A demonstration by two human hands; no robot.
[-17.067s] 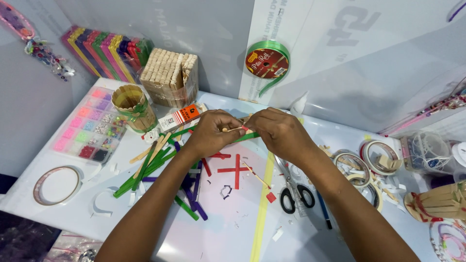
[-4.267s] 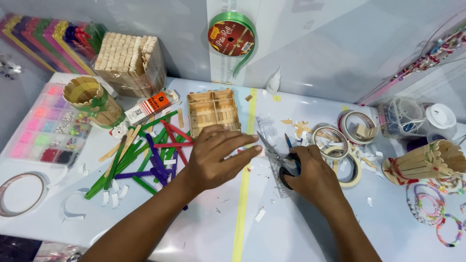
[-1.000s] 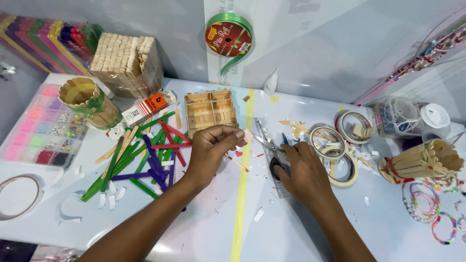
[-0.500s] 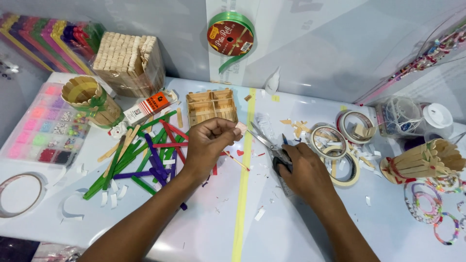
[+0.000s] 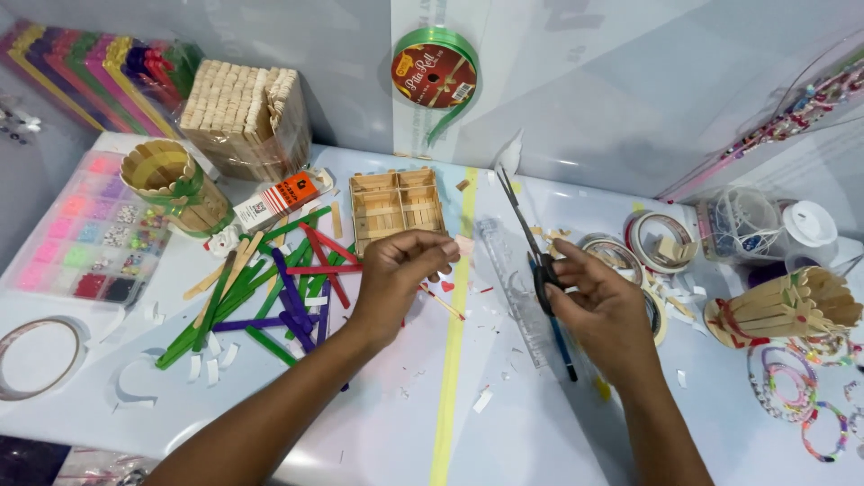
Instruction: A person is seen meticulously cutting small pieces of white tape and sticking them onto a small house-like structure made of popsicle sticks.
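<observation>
My left hand (image 5: 399,274) hovers over the table's middle, its fingertips pinched on a small pale pink paper piece (image 5: 463,244). Just below it a thin wooden stick (image 5: 443,304) lies on the white surface. My right hand (image 5: 601,310) has its fingers through the black handles of a pair of scissors (image 5: 525,229), lifted off the table with the blades together and pointing up toward the back wall. A small wooden stick tray (image 5: 396,205) sits just behind my left hand. Coloured craft sticks (image 5: 270,292) lie scattered to the left.
A clear ruler (image 5: 513,288) and blue pen (image 5: 563,346) lie under the right hand. Tape rolls (image 5: 661,238), a stick-built holder (image 5: 792,306) and bead bracelets (image 5: 796,396) are at right. A stick cup (image 5: 171,184), bead box (image 5: 85,234), stick bundle (image 5: 247,117) and green ribbon spool (image 5: 435,72) stand at left and back.
My right hand has raised the scissors off the table and swung the blades up toward the wall. My left hand stays in place, still pinching the pink piece.
</observation>
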